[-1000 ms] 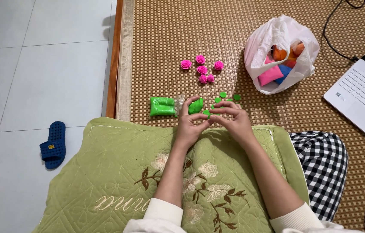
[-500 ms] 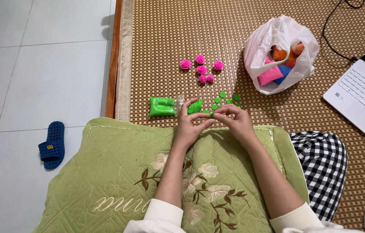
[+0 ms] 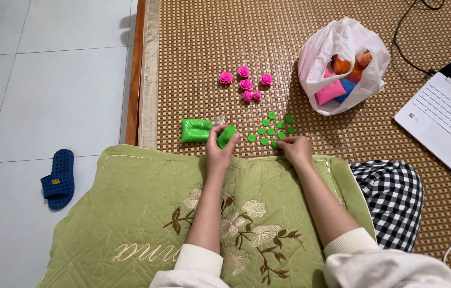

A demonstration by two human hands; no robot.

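Head view: the hands, which met together a moment ago, have parted. The left hand (image 3: 220, 152) now pinches a green clay lump (image 3: 226, 135) just right of the green clay packet (image 3: 196, 130). The right hand (image 3: 295, 149), fingertips pressed together, sets a small disc at the near edge of the green clay discs (image 3: 274, 128), further right of that packet, below the pink clay roses (image 3: 246, 84).

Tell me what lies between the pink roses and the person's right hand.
In the head view, small green discs lie on the mat between the pink roses and the right hand.
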